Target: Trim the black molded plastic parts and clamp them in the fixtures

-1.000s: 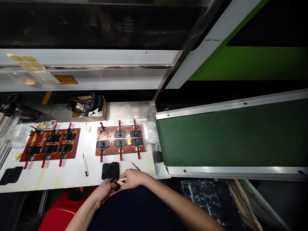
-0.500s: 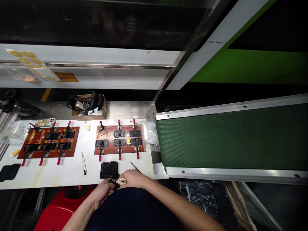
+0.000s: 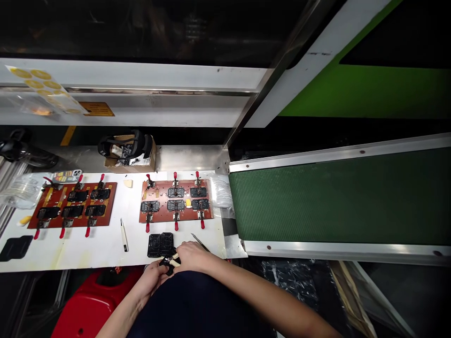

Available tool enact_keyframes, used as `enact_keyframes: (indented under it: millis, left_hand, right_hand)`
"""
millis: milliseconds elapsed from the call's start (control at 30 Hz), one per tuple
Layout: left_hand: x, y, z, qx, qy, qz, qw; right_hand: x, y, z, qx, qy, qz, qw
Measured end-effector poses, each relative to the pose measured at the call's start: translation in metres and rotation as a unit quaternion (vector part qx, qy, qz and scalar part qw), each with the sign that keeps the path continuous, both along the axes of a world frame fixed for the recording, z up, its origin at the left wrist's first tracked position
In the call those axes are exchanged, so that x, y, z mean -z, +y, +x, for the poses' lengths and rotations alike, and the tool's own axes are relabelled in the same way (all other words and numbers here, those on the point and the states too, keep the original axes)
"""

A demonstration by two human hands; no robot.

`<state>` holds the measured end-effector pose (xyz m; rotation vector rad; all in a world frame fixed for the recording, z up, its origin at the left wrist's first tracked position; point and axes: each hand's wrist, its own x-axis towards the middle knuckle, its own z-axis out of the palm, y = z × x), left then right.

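Note:
At the table's front edge, my left hand (image 3: 154, 278) is closed around a small black plastic part (image 3: 168, 269). My right hand (image 3: 191, 256) grips nippers with cream handles (image 3: 174, 263), their head against that part; the contact point is too small to make out. Just beyond my hands, two black plastic plates (image 3: 160, 245) lie side by side. A dark craft knife (image 3: 200, 242) rests beside my right hand, and a white-handled one (image 3: 124, 236) lies farther left.
Two red-brown fixture boards (image 3: 207, 216) with red-handled clamps hold several black parts. A cardboard box (image 3: 150, 164) stands behind them, and a phone (image 3: 66, 176) lies at the left. A green conveyor belt (image 3: 327, 202) runs off to the right. Below left is a red stool (image 3: 84, 305).
The nippers' handles have spread farther apart in my right hand, and the tool and black part have shifted slightly. The whole view has moved a little.

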<state>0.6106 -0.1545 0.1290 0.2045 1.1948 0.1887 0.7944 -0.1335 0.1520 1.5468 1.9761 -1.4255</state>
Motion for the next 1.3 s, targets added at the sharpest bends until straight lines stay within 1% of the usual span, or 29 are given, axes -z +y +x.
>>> enact_keyframes:
  millis: [100,167,267,400,567,667,767,867,967,1067,1133,1300]
  left_hand:
    - [0.003,-0.002,0.0,0.0,0.013,0.008,1.0]
    - [0.004,-0.003,0.0,0.003,0.018,0.015,1.0]
    - [0.006,-0.004,-0.004,0.019,0.015,0.026,0.999]
    - [0.01,-0.003,-0.011,0.059,0.015,0.03,0.998]
    - [0.019,-0.001,-0.016,0.098,0.017,0.031,0.995]
    - [0.022,-0.002,-0.015,0.094,0.014,0.032,0.995]
    - [0.023,-0.002,-0.013,0.08,0.009,0.036,0.996]
    - [0.019,-0.001,-0.011,0.068,0.007,0.044,0.997]
    - [0.013,0.001,-0.011,0.068,0.008,0.047,0.997]
    - [0.008,0.005,-0.012,0.074,0.005,0.046,0.996]
    - [0.008,0.006,-0.013,0.078,0.004,0.046,0.996]
    - [0.016,0.006,-0.012,0.066,0.0,0.039,0.997]
  right_hand:
    - [-0.007,0.002,-0.005,0.0,-0.016,-0.006,1.0]
    - [-0.008,0.004,-0.006,-0.002,-0.019,-0.008,1.0]
    - [-0.003,0.003,-0.004,-0.011,-0.009,-0.007,1.0]
    - [0.004,-0.002,-0.002,-0.011,0.002,0.0,1.0]
    - [0.005,-0.005,-0.001,-0.004,0.009,0.001,1.0]
    - [0.005,-0.002,0.0,-0.003,0.019,-0.014,1.0]
    - [0.008,0.003,-0.001,0.0,0.03,-0.035,0.999]
    - [0.011,0.01,-0.003,-0.002,0.038,-0.05,0.998]
    - [0.013,0.013,-0.005,0.0,0.04,-0.048,0.998]
    - [0.013,0.009,-0.006,0.019,0.031,-0.034,0.999]
    - [0.012,0.004,-0.007,0.033,0.024,-0.028,0.999]
    - [0.009,-0.003,-0.003,0.051,0.027,-0.032,0.998]
